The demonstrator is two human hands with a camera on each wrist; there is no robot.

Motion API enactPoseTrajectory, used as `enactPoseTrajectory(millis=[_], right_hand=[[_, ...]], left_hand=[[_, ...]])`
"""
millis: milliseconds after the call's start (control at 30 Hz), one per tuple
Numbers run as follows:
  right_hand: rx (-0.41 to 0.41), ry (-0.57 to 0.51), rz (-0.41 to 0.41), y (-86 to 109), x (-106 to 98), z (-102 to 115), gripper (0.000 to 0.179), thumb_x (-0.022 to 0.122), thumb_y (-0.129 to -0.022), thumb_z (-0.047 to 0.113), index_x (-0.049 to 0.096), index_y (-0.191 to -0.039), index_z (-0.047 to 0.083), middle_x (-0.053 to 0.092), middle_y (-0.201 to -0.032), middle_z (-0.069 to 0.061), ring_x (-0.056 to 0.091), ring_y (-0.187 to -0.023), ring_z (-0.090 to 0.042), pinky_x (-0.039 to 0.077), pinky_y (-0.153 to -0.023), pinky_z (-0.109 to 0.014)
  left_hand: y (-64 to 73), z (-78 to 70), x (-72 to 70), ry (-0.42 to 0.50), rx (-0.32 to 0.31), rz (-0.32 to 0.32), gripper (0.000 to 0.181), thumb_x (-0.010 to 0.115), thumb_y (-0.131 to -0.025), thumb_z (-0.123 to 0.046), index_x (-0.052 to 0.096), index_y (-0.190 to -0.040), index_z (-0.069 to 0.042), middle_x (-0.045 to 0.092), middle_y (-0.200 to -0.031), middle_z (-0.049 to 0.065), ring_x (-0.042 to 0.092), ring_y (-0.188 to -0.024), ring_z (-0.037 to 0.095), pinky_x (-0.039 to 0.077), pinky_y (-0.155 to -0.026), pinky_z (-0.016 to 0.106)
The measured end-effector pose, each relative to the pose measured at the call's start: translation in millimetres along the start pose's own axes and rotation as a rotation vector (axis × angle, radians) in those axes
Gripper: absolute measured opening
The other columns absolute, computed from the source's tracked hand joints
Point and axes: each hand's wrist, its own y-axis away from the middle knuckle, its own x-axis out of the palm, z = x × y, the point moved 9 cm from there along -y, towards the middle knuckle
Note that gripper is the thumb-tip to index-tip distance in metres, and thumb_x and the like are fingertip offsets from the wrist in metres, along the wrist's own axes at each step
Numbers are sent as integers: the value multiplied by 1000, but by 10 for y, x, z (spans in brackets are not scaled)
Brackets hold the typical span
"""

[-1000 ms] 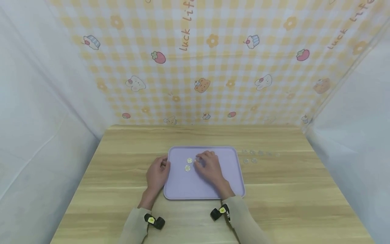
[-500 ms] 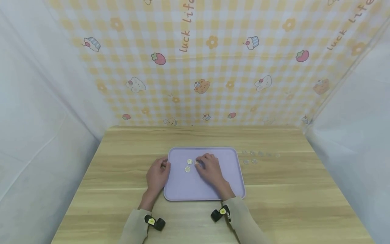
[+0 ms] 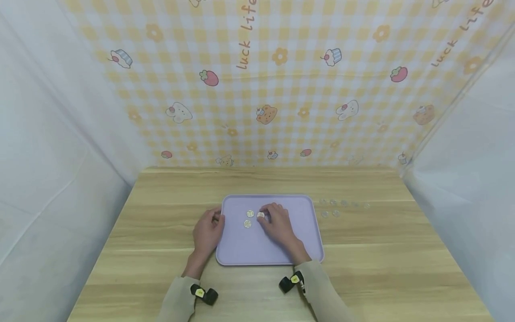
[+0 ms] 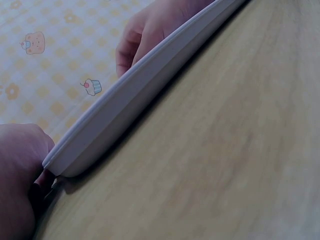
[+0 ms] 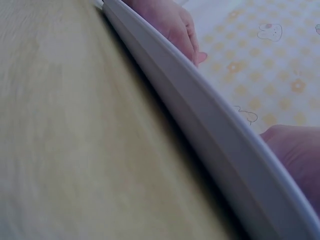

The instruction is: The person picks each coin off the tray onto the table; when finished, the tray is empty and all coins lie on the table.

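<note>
A pale purple tray lies on the wooden table. At its left edge my left hand grips the rim, with the thumb over the top; in the left wrist view the fingers reach under the tray's edge. Over the tray's middle, my right hand has its thumb and forefinger at either side of a shiny round coin. Whether this coin rests on the tray is hard to tell. Two more coins lie flat to its left, an upper coin and a lower coin.
To the right of the tray, several clear or silvery round pieces lie in two rows on the table. A checked yellow cloth hangs behind the table, and white sheets stand at both sides.
The right hand has lowered slightly, and the coin at its fingertips now shows its face more plainly. The left hand keeps its place on the tray's rim.
</note>
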Motion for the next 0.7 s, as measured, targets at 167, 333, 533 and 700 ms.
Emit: enactPoseTrajectory(millis=[167, 333, 533, 700], right_hand=[[-42, 14, 48, 14, 15, 69, 15, 65, -94, 23, 68, -109, 19, 67, -95, 6, 54, -89, -12, 40, -83, -32], [-80, 35, 53, 30, 0, 119, 18, 66, -94, 21, 70, -111, 18, 69, -99, 5, 55, -90, -11, 41, -82, -32], [-99, 51, 31, 30, -23, 129, 21, 70, -91, 24, 73, -110, 15, 70, -99, 3, 56, -90, -13, 42, -81, -32], [-54, 59, 30, 21, -9, 69, 21, 72, -90, 29, 74, -106, 15, 69, -99, 2, 57, -92, -15, 44, -86, -34]], left_hand=[[2, -13, -6, 6, 3, 1, 28, 67, -92, -19, 70, -117, -7, 68, -86, 3, 55, -65, 12, 42, -57, 24], [4, -18, -9, 9, 2, 2, 28, 67, -92, -19, 71, -117, -7, 68, -86, 3, 55, -64, 12, 41, -56, 24], [4, -15, -9, 8, -2, 6, 28, 67, -92, -18, 70, -118, -7, 68, -88, 3, 55, -64, 11, 41, -57, 23], [11, -31, -14, 0, 1, 3, 28, 66, -92, -19, 70, -117, -6, 68, -88, 4, 55, -65, 13, 41, -58, 25]])
